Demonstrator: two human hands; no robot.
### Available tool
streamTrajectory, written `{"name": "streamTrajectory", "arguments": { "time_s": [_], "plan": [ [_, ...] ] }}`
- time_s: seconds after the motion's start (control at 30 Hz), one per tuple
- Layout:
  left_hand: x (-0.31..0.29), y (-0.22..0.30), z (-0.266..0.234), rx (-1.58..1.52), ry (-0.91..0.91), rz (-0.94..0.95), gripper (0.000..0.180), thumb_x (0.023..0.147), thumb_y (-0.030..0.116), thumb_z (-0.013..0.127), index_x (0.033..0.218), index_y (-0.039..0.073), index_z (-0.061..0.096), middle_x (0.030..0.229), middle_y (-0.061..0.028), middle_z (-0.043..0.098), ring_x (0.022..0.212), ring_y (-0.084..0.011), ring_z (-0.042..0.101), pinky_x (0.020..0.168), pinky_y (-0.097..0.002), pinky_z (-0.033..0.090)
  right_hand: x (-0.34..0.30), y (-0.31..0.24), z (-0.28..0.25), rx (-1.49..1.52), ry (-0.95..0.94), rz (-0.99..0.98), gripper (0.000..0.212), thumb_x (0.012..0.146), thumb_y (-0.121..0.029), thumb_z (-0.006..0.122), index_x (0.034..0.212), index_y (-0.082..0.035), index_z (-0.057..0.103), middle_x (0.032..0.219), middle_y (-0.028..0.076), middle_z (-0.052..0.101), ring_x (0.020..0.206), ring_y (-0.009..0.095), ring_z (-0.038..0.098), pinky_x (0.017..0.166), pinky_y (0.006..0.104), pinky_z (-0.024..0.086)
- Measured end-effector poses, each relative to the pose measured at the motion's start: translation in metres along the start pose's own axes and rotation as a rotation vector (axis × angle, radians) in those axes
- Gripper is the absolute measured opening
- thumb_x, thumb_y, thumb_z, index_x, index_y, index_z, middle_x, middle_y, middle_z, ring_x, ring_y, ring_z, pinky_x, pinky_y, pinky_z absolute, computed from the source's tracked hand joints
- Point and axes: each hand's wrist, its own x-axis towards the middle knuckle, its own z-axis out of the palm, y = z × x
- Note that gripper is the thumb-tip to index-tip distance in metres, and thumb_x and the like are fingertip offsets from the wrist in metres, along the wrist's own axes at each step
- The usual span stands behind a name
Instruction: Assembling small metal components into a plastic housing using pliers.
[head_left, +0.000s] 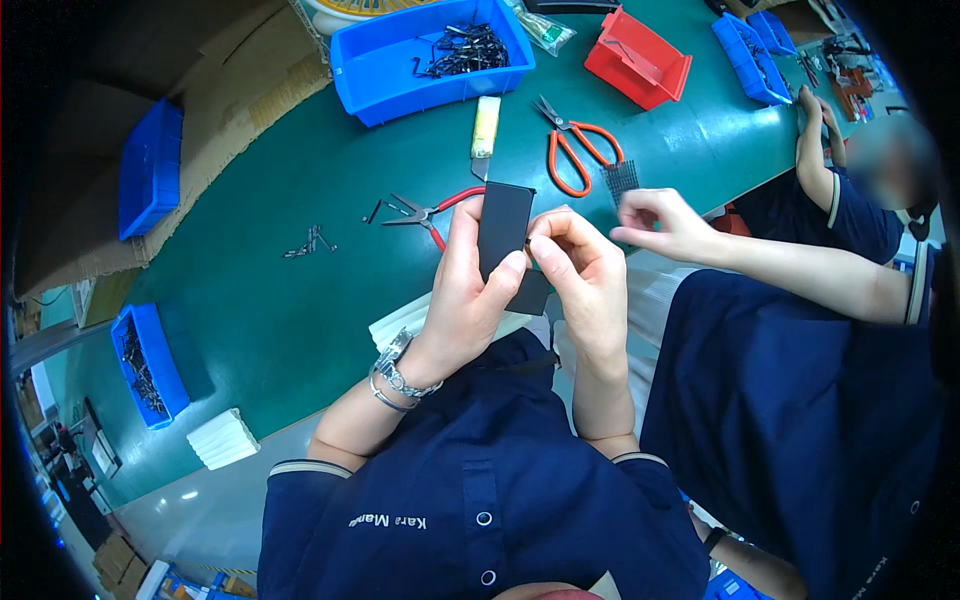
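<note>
A flat black rectangular piece (506,222) is gripped along its left edge by my left hand (462,285), thumb on its face. My right hand (588,280) is closed in a pinch at the piece's right edge. Whatever sits between those fingertips is too small to make out. Below the fingers, a second black flat part (530,294) shows; whether it joins the first I cannot tell. Just beyond my left hand lie red-handled pliers (432,212). A cutter knife with a yellow-wrapped handle (485,128) points its blade toward the black piece.
Orange-handled scissors (573,148) and a dark mesh strip (620,180) lie near a co-worker's hand (665,225) at right. Small metal parts (312,243) are scattered left. Beyond stand a blue bin (380,75) of black parts and a red bin (640,62). Another blue bin (150,365) sits left.
</note>
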Motion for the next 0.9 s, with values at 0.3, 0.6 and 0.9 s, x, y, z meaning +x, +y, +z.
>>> {"name": "streamTrajectory", "arguments": {
  "time_s": [0.3,0.6,0.9],
  "plan": [
    [0.002,0.004,0.001,0.215,-0.019,0.091,0.039,0.086,0.006,0.052,0.121,-0.001,0.036,0.099,-0.0116,0.053,0.086,-0.0186,0.056,0.075,-0.0323,0.048,-0.003,-0.002,-0.002,-0.141,0.006,-0.057,0.007,0.088,-0.004,0.058,0.087,0.003,0.056,0.083,0.003,0.053,0.074,0.008,0.053,0.067,0.0209,0.044],
    [0.001,-0.012,0.002,0.035,0.049,0.032,0.036,0.087,0.005,0.051,0.12,0.0,0.037,0.097,-0.0098,0.054,0.082,-0.0166,0.057,0.072,-0.0312,0.048,0.001,0.007,0.003,0.123,0.077,-0.011,0.013,0.091,-0.01,0.059,0.091,0.002,0.058,0.085,0.003,0.058,0.079,0.01,0.055,0.075,0.0234,0.046],
    [0.0,0.001,0.002,0.262,0.025,0.078,0.038,0.086,0.006,0.053,0.12,-0.001,0.037,0.096,-0.0138,0.055,0.082,-0.0217,0.059,0.071,-0.0337,0.048,0.002,0.013,-0.002,0.136,-0.021,0.011,0.013,0.091,-0.012,0.059,0.089,0.001,0.057,0.084,0.002,0.058,0.079,0.008,0.055,0.074,0.0218,0.045]
  ]
}}
